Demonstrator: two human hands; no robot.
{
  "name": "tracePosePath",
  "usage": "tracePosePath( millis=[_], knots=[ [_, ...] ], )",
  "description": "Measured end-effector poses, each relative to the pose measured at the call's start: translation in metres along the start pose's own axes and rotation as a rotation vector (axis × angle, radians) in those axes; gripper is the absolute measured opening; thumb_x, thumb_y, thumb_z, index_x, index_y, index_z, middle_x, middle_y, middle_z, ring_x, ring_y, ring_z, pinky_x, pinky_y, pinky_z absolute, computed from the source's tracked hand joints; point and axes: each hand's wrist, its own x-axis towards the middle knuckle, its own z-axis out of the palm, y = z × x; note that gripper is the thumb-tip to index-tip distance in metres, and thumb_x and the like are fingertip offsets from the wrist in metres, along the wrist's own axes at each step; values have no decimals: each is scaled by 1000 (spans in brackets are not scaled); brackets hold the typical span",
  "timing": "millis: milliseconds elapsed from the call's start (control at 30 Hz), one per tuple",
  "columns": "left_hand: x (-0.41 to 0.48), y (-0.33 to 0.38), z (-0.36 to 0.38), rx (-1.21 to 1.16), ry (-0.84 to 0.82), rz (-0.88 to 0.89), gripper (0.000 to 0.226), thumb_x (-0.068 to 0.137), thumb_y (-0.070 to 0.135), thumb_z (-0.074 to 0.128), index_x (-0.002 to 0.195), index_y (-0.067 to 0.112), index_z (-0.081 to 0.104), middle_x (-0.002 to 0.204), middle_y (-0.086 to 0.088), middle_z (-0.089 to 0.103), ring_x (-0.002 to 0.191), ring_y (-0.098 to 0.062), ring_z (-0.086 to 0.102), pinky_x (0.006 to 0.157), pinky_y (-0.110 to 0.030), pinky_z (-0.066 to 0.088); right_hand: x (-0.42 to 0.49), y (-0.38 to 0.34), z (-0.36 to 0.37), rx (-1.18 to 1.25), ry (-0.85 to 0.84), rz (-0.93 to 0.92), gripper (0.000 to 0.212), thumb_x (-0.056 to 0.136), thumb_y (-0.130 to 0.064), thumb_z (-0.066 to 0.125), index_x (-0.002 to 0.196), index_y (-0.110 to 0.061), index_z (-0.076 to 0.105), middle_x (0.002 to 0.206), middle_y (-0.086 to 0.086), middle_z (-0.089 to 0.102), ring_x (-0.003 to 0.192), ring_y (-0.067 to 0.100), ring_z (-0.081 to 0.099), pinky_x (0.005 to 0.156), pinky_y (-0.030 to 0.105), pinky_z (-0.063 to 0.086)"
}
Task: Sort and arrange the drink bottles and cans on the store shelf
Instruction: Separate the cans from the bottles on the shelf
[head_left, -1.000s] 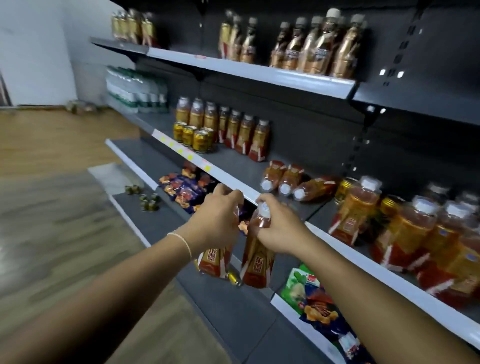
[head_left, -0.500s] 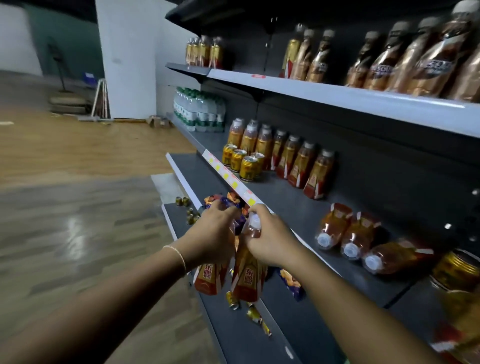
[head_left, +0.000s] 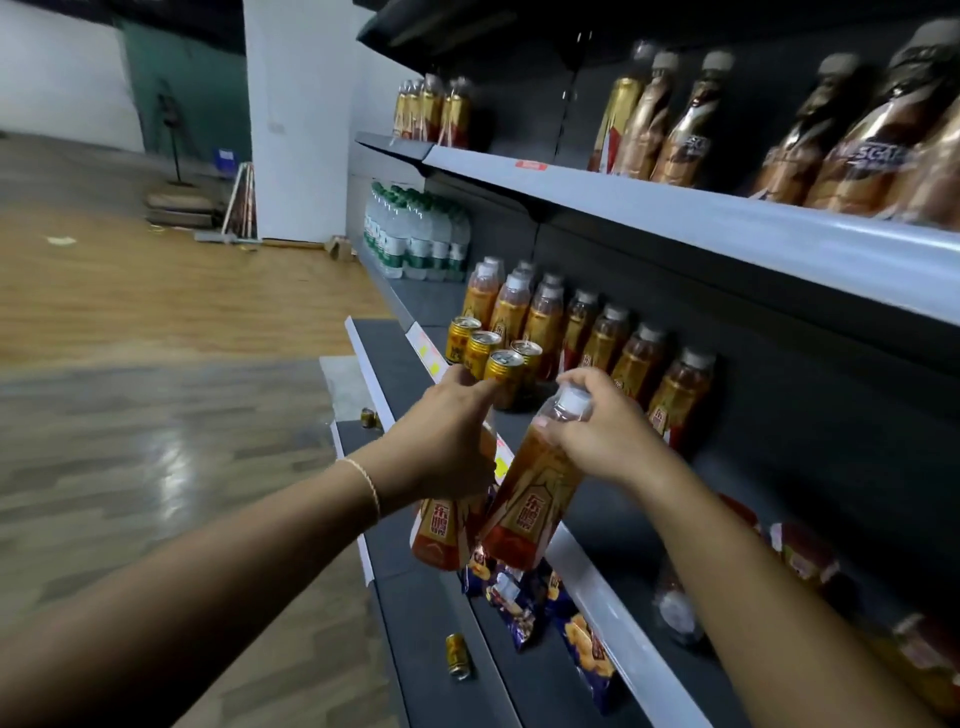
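Note:
My left hand (head_left: 447, 436) grips the neck of an orange drink bottle with a red and gold label (head_left: 439, 530), which hangs below it. My right hand (head_left: 597, 431) holds a second, matching bottle (head_left: 530, 493) by its white cap and neck, tilted to the right. Both bottles hang in front of the middle shelf's edge (head_left: 597, 577). Just beyond them stand several gold cans (head_left: 491, 358) and a row of matching orange bottles (head_left: 613, 343) on that shelf.
Water bottles (head_left: 415, 234) stand at the shelf's far end. Brown coffee bottles (head_left: 831, 150) line the top shelf. Several orange bottles lie on their sides (head_left: 800, 561) at right. Snack packs (head_left: 524, 592) and a fallen can (head_left: 458, 656) lie on the bottom shelf. Wooden floor spreads to the left.
Both hands have risen with their bottles and come closer to the gold cans and the standing bottle row. The view has swung left along the shelf.

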Motion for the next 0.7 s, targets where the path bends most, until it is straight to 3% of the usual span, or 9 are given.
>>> tracePosePath(
  millis=[133, 267, 400, 533, 700],
  knots=[
    [34, 2, -7, -43, 89, 98, 53, 72, 14, 69, 121, 22, 50, 116, -6, 38, 97, -30, 51, 78, -37, 51, 21, 4, -7, 37, 62, -20, 43, 83, -22, 75, 116, -34, 51, 101, -6, 61, 90, 18, 64, 82, 47, 58],
    [76, -3, -6, -80, 131, 198, 58, 68, 16, 75, 122, 21, 51, 118, -6, 39, 102, -29, 49, 78, -35, 48, 44, 11, -10, 0, 160, -35, 48, 80, -18, 77, 116, -35, 51, 96, -9, 63, 86, 13, 65, 76, 41, 60],
    [124, -15, 7, -135, 115, 303, 58, 67, 15, 76, 119, 22, 50, 114, -1, 36, 103, -25, 47, 72, -29, 43, 72, 22, -9, -78, 287, -30, 52, 76, -12, 77, 115, -36, 53, 98, -9, 65, 87, 8, 66, 82, 38, 58],
    [170, -34, 27, -185, 100, 408, 60, 68, 13, 75, 121, 22, 48, 118, -3, 37, 103, -26, 51, 81, -36, 54, 108, 32, -8, -143, 427, 8, 53, 72, -15, 82, 112, -37, 56, 100, -12, 67, 89, 11, 67, 86, 35, 56],
    [224, -60, 48, -246, 57, 496, 56, 67, 15, 75, 117, 18, 50, 120, -7, 37, 108, -29, 50, 84, -42, 53, 153, 45, -4, -216, 529, 115, 61, 70, -18, 86, 122, -34, 59, 103, -12, 66, 94, 10, 65, 86, 26, 51]
  ],
)
